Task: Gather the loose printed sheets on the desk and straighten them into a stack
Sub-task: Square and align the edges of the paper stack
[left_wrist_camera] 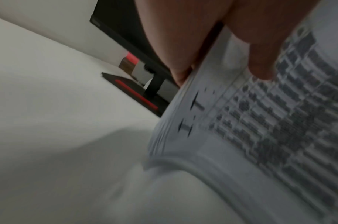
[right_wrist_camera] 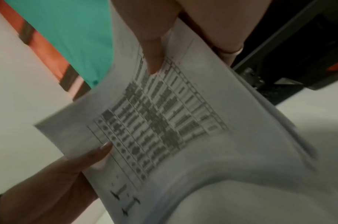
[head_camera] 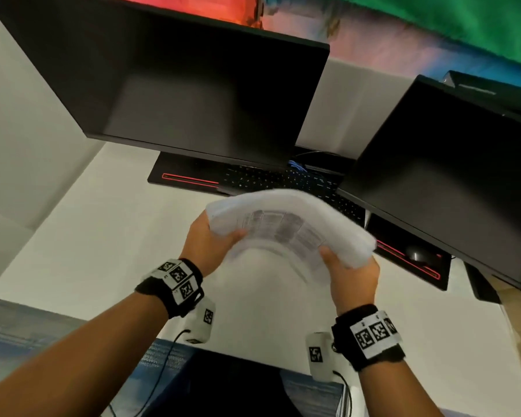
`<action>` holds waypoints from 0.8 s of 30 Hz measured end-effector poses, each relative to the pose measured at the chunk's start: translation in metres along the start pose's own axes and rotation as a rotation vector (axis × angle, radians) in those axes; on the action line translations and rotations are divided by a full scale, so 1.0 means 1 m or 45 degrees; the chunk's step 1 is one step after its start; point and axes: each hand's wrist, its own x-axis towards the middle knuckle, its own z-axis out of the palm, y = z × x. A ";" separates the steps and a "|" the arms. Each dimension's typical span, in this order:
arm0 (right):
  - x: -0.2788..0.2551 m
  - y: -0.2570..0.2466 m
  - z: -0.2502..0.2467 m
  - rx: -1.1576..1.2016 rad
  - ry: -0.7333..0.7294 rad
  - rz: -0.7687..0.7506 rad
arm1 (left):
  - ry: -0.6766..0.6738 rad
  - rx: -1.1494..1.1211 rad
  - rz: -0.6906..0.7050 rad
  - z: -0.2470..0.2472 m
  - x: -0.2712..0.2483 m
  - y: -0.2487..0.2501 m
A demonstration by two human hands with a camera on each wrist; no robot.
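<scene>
**Both hands on the paper bundle, held up over the desk**

Forearms come in from the bottom of the head view, each with a black wrist strap carrying tag markers. From where I sit, the left hand [head_camera: 206, 245] has the left end of the printed sheets [head_camera: 289, 227], thumb curled over the top face and the other fingers hidden underneath. My right hand [head_camera: 354, 273] grips the right end the same way. The bundle is bowed upward in the middle like an arch and sits in the air above the white desk [head_camera: 82, 251], in front of the black keyboard [head_camera: 280, 180]. Two dark monitors stand behind, a big one [head_camera: 175, 85] to the left and another [head_camera: 451, 164] to the right. A dark mouse [head_camera: 417, 254] sits on the red-trimmed mat under the right monitor.

Left wrist view: pretty blurry, but the left thumb [left_wrist_camera: 264, 60] presses on the printed table on the top sheet [left_wrist_camera: 269, 121], while the fingers behind wrap the edge. Several sheet edges show fanned along the near side, so they don't look flush.

Right wrist view: the right thumb [right_wrist_camera: 152, 50] pins the top page [right_wrist_camera: 164, 121], and the fingers curl behind the far edge. Across the page the left hand [right_wrist_camera: 72, 171] pinches the opposite end, thumb lying on the print. The sheets sag and curl toward the camera.
</scene>
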 end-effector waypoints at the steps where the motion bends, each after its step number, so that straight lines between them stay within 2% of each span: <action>1: 0.000 0.005 0.000 -0.019 0.000 0.042 | -0.057 -0.010 -0.077 0.000 0.000 -0.006; 3: 0.002 0.008 -0.001 -0.017 -0.012 0.079 | -0.096 -0.064 -0.116 -0.002 -0.001 -0.011; 6: 0.006 0.005 -0.007 0.023 0.004 0.100 | -0.124 -0.166 -0.059 -0.009 0.000 -0.005; 10: 0.003 0.002 -0.013 0.029 -0.019 0.077 | -0.203 -0.144 -0.033 -0.019 -0.002 -0.005; 12: -0.001 -0.002 -0.013 0.064 -0.025 0.054 | -0.159 -0.194 -0.020 -0.020 -0.006 -0.001; 15: -0.003 -0.010 -0.011 0.158 -0.016 -0.026 | -0.022 -0.295 0.109 -0.019 -0.007 0.012; 18: -0.003 -0.014 -0.008 0.194 0.033 -0.046 | 0.062 -0.271 0.206 -0.017 -0.009 0.017; 24: -0.005 -0.015 -0.007 0.227 0.079 -0.079 | 0.116 -0.268 0.180 -0.011 -0.010 0.017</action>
